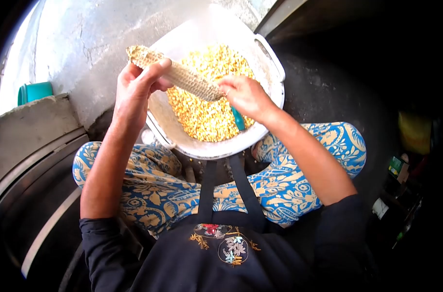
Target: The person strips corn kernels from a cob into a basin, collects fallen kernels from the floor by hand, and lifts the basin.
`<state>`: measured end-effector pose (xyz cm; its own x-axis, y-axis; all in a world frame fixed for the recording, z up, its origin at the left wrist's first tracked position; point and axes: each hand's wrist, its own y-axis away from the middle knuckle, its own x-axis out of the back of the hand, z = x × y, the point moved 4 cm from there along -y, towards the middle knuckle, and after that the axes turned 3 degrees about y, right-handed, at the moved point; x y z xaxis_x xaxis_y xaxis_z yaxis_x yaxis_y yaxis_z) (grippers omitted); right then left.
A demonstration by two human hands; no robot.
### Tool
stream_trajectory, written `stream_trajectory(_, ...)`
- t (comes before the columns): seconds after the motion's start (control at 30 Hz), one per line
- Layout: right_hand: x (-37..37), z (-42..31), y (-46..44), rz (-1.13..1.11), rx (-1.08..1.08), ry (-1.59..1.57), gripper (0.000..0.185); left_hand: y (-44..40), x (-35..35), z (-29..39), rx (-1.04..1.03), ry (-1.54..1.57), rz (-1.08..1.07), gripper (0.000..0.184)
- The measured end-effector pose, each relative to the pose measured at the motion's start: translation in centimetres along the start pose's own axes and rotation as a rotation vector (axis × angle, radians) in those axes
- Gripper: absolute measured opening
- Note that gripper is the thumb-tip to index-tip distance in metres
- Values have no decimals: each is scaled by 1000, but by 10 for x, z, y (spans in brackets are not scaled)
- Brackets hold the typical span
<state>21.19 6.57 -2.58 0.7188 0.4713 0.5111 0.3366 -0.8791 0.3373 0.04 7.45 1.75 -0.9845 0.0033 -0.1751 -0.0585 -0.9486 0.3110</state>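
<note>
A bare corn cob [190,80], stripped of kernels, is held slantwise above a white tub [212,152]. My left hand [142,80] grips the cob near its upper left end, thumb on top. At the cob's lower right end, my right hand [246,96] has its fingers closed around the tip. Loose yellow kernels [199,117] fill the bottom of the tub. A teal handle [238,118] lies on the kernels just below my right hand; the rest of that tool is hidden.
The tub stands between my knees, with a handle [271,57] at its right side. A teal container [35,92] is at the far left behind a low concrete ledge [36,119]. Dim, cluttered items, including a yellow one [414,132], lie at the right.
</note>
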Motion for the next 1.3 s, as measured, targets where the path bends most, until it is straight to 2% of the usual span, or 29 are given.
stream_trajectory(0.03, -1, -7, 7, -49, 49, 238, 25, -2, 9, 5, -46, -53, 69, 25)
stream_trajectory(0.17, -6, -3, 11, -6, 119, 197, 26, 2, 10, 24, -77, -359, 106, 32)
stream_trajectory(0.23, -5, -12, 15, -92, 97, 229, 27, 0, 9, 11, 50, -672, -82, 36)
stream_trajectory(0.27, -7, -11, 14, -51, 238, 278, 24, 3, 7, 2, 59, -794, -160, 37)
stream_trajectory(0.3, -6, -12, 13, -50, 228, 264, 24, 9, -3, 1, 102, -899, -243, 36)
stream_trajectory(0.37, -6, -17, 15, -88, 201, 409, 18, 13, -3, -22, 129, -1063, -334, 33)
stream_trajectory(0.4, -5, -15, 14, -38, 216, 417, 15, 13, -2, -32, 152, -1072, -357, 33)
stream_trajectory(0.47, 4, -20, 12, -4, 215, 392, 18, 7, 6, -50, 368, -937, -362, 35)
stream_trajectory(0.5, 8, -22, 12, 22, 217, 402, 19, -3, 13, -44, 365, -972, -258, 39)
stream_trajectory(0.57, 10, -23, 10, 72, 232, 398, 21, -64, 41, -9, 100, -918, -56, 42)
stream_trajectory(0.63, 8, -18, 11, 141, 269, 442, 24, -125, 66, 43, -273, -300, -50, 46)
stream_trajectory(0.67, 9, -17, 12, 128, 255, 467, 24, -165, 85, 54, -189, -3, -120, 47)
stream_trajectory(0.73, 12, -18, 12, 103, 244, 474, 24, -168, 79, 50, -93, 284, -171, 48)
stream_trajectory(0.8, 12, -21, 14, 71, 245, 496, 25, -128, 45, 30, -332, -297, -339, 41)
stream_trajectory(0.83, 12, -20, 15, 67, 241, 485, 25, -88, 8, 18, -188, -288, -212, 37)
stream_trajectory(0.87, 9, -21, 16, 38, 269, 494, 23, -104, 33, -11, -135, -531, -362, 46)
stream_trajectory(0.9, 6, -21, 18, 7, 298, 507, 22, -79, 15, -36, -34, -648, -429, 46)
stream_trajectory(0.93, 4, -20, 21, 97, 354, 486, 22, -61, 8, -55, 115, -765, -471, 48)
stream_trajectory(0.97, 4, -21, 21, 92, 356, 488, 22, -49, 8, -76, 169, -846, -478, 48)
stream_trajectory(1.07, 15, -27, 22, 119, 302, 555, 21, -37, 11, -128, 309, -882, -501, 46)
stream_trajectory(1.1, 24, -34, 21, 131, 330, 565, 22, -37, 6, -147, 218, -1002, -480, 44)
stream_trajectory(1.13, 31, -41, 20, 147, 361, 581, 25, -26, -16, -146, 229, -1076, -468, 43)
stream_trajectory(1.17, 36, -45, 22, 154, 367, 587, 25, -22, -35, -156, 237, -1013, -524, 41)
stream_trajectory(1.2, 37, -52, 25, 99, 476, 735, 32, -22, -44, -189, 12, -947, -574, 42)
stream_trajectory(1.27, 46, -57, 27, 313, 441, 470, 25, -17, -82, -212, 113, -940, -598, 42)
stream_trajectory(1.3, 45, -58, 27, 319, 446, 484, 25, -15, -99, -226, 145, -958, -603, 41)
